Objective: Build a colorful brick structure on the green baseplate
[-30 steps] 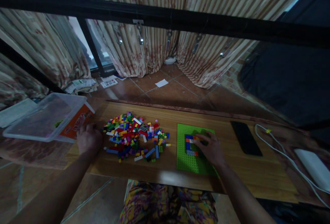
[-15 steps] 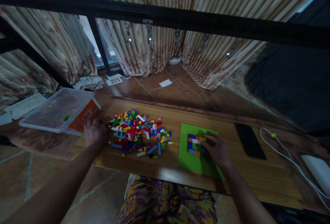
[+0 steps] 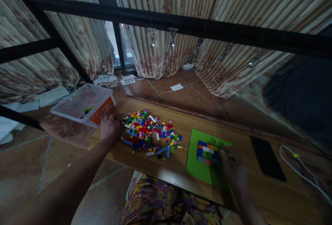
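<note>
A clear plastic bin [image 3: 85, 105] is sitting at the tabletop's [image 3: 181, 128] far left end. Just beside it, the left hand [image 3: 110, 128] is resting, fingers curled loosely, pinching nothing visible. The heap of coloured bricks [image 3: 150, 133] is lying between the hands. The right hand [image 3: 234, 173], fingers spread, is lying on the green baseplate [image 3: 199, 164] beside the small brick build [image 3: 207, 151]. A black phone [image 3: 267, 162] and white cable [image 3: 301, 173] are lying further right.

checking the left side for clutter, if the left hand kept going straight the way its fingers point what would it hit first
Most likely the clear plastic box with the orange label: the left hand rests on the wooden table with its fingers aimed at the box's near corner, just short of it. The brick pile lies off to its side. Depth is hard to judge.
</note>
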The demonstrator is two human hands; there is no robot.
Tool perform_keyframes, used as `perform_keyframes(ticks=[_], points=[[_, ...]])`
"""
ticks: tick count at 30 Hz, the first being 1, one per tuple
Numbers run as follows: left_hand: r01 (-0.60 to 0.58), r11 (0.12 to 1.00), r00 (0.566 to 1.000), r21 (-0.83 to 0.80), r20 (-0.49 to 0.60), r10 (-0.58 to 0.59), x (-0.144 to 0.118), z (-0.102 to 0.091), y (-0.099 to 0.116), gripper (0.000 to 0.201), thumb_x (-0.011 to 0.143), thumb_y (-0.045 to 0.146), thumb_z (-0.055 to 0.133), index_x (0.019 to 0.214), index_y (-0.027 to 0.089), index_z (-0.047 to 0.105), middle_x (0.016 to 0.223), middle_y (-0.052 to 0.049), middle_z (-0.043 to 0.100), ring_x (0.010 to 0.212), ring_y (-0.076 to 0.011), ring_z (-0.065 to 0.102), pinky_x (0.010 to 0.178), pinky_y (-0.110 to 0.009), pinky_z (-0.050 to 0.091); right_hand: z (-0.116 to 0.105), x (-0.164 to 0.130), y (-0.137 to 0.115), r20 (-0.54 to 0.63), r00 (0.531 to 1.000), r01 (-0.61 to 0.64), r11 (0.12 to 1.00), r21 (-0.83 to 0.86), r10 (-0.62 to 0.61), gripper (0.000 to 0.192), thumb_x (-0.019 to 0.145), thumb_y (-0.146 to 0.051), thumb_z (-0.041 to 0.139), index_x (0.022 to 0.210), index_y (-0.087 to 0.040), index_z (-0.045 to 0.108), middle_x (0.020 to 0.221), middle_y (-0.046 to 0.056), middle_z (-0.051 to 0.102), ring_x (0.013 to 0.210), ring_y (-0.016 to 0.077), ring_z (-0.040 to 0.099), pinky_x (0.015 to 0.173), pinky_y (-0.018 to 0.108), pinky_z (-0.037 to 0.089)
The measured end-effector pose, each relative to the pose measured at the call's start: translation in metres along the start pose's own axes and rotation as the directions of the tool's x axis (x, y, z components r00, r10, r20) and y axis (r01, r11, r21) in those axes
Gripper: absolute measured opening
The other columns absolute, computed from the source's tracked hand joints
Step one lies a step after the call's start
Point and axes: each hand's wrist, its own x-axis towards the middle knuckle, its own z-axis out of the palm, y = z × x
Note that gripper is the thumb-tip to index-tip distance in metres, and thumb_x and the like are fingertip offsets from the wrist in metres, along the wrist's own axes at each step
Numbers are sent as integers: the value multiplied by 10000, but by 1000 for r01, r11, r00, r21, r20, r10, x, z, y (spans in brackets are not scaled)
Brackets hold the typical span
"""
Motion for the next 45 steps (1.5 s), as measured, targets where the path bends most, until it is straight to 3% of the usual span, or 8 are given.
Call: perform_keyframes(ticks=[2,6,11,19,28,45], points=[[-2,1000,1000,0,-4,2,0,1,-1,394,823,204,404,1135,111,625,1127,-172,599,1077,-341,524,940,-442,429,4,-10,-10,-20,995,100,991,-89,-102,565,897,-576,407,1210,-143,592,1296,179,553,1186,305,520,998,494,421],[-21,1000,1000,-5,-13,21,1,3,-1,393,819,198,407,1129,101,628,1117,-179,605,1062,-336,532,942,-441,428,23,-30,-38,145,942,330,918,-221,-304,621,941,-545,331,1396,-130,408,1447,192,410,1361,314,327,1082,533,316],[-32,999,999,-18,-15,32,0,0,0,385,817,174,399,1111,96,634,1101,-184,609,1067,-331,531,953,-444,424,46,-43,-51,232,890,452,833,-320,-393,724,938,-584,280,1452,-74,287,1487,229,338,1404,346,238,1100,574,246],[-25,1000,1000,11,-14,25,-2,0,-1,377,812,149,405,1102,101,641,1093,-172,615,1057,-312,536,961,-416,423,49,-42,-43,249,879,473,805,-357,-406,773,926,-620,196,1440,-54,308,1507,227,301,1398,361,245,1097,574,242],[-14,1000,1000,-5,-4,14,-3,0,0,356,815,158,423,1099,113,634,1105,-165,609,1054,-308,540,950,-409,427,48,-42,-48,234,889,457,804,-380,-394,776,921,-631,161,1414,-62,351,1467,221,367,1368,360,303,1088,566,266],[-10,1000,1000,-6,6,10,-3,-1,-1,358,818,146,418,1107,133,629,1103,-163,610,1059,-309,544,949,-430,424,53,-42,-40,181,896,444,831,-334,-406,736,909,-639,245,1415,-118,357,1475,197,367,1344,370,346,1064,590,293]])
